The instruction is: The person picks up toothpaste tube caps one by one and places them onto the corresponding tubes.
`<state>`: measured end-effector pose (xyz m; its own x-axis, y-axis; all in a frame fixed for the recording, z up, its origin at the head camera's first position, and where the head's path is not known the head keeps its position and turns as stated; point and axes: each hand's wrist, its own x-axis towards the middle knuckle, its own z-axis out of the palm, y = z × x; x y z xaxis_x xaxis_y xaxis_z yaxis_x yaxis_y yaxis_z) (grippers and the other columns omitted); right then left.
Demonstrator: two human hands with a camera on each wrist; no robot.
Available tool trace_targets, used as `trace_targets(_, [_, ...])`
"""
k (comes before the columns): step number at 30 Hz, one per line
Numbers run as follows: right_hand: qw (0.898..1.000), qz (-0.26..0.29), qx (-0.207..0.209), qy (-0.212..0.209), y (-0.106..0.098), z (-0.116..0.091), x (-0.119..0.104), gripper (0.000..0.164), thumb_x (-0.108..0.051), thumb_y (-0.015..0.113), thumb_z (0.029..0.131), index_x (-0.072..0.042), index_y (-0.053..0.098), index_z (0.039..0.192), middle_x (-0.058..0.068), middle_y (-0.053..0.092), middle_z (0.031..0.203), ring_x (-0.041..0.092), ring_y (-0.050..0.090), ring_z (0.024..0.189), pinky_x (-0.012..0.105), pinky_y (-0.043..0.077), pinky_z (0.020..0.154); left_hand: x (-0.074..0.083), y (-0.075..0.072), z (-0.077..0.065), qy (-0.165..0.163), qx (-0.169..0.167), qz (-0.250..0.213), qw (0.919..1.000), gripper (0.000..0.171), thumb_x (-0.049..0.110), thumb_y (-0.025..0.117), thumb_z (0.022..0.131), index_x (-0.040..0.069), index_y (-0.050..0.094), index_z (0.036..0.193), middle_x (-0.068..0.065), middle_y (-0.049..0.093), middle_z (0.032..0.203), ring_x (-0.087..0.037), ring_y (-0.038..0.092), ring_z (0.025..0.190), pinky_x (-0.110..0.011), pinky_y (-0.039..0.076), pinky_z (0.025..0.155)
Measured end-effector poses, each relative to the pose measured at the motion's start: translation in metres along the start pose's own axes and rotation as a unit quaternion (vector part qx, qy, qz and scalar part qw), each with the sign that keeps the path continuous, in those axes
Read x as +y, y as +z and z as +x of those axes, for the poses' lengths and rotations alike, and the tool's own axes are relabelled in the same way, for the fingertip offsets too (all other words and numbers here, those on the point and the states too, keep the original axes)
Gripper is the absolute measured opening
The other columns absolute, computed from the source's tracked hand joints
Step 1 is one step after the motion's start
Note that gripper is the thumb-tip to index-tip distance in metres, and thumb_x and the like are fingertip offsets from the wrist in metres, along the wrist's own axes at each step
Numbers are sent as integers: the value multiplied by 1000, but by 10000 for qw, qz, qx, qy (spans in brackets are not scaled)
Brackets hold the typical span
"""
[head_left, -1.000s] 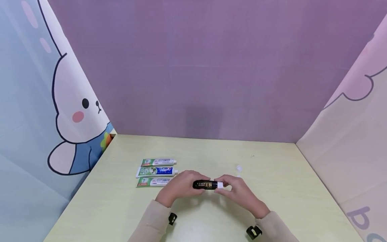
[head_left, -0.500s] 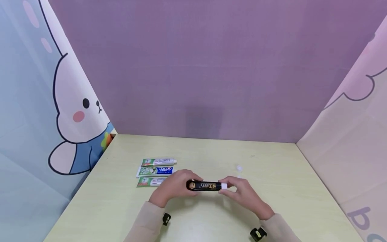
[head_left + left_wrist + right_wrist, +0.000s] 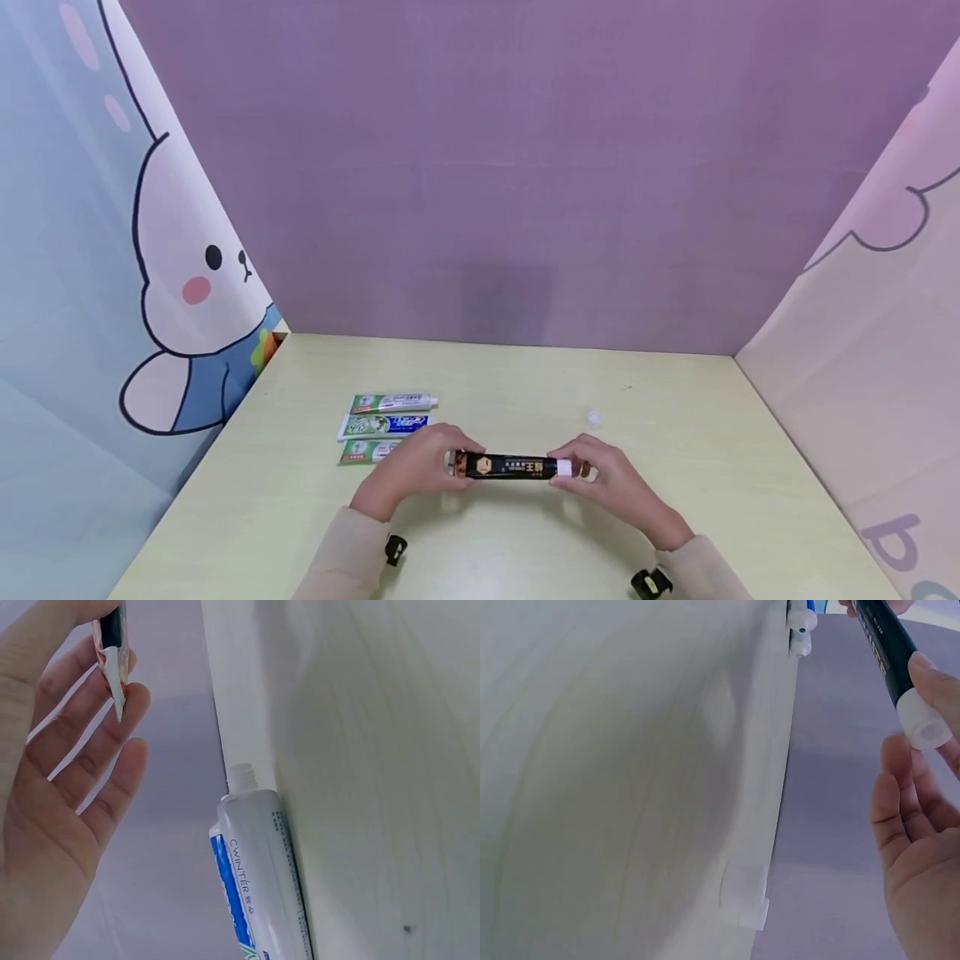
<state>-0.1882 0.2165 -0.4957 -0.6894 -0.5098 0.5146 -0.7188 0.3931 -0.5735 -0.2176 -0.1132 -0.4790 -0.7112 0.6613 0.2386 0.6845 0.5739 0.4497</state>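
A black toothpaste tube with gold lettering lies level between both hands, above the table. My left hand pinches its flat crimped end between thumb and fingers. At the other end my right hand holds the tube by its white cap, which is on the tube. Three more toothpaste tubes lie in a row beside my left hand: a green-and-white one farthest off, a blue-and-green one, and a partly covered green-and-white one. A bare threaded nozzle shows on one.
Loose white caps lie on the table beyond my right hand; in the head view one cap shows. The pale wooden table ends at a purple cloth backdrop. Printed cloths stand at both sides.
My left hand has slid leftward along the black tube from its middle to its crimped end, uncovering more of it. The right hand has shifted slightly right with the cap end.
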Motion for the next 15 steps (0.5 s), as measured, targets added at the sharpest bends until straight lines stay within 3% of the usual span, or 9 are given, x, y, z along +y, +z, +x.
trace_targets(6, [9994, -46, -229, 265, 0, -1, 1, 31, -14, 81, 84, -10, 71, 113, 0, 62, 90, 6, 56, 74, 23, 53, 63, 0, 5, -1, -70, -121, -8, 9999, 41, 32, 85, 79, 20, 75, 118, 9, 70, 113, -10, 64, 105, -31, 51, 95])
trace_targets(15, [9923, -14, -865, 892, 1, -4, -1, 29, -12, 77, 89, -5, 71, 116, -2, 61, 96, 7, 59, 80, 24, 55, 69, 0, 12, -2, -86, -373, 266, 9989, 41, 32, 85, 79, 19, 75, 117, 8, 70, 114, -10, 64, 106, -34, 49, 100])
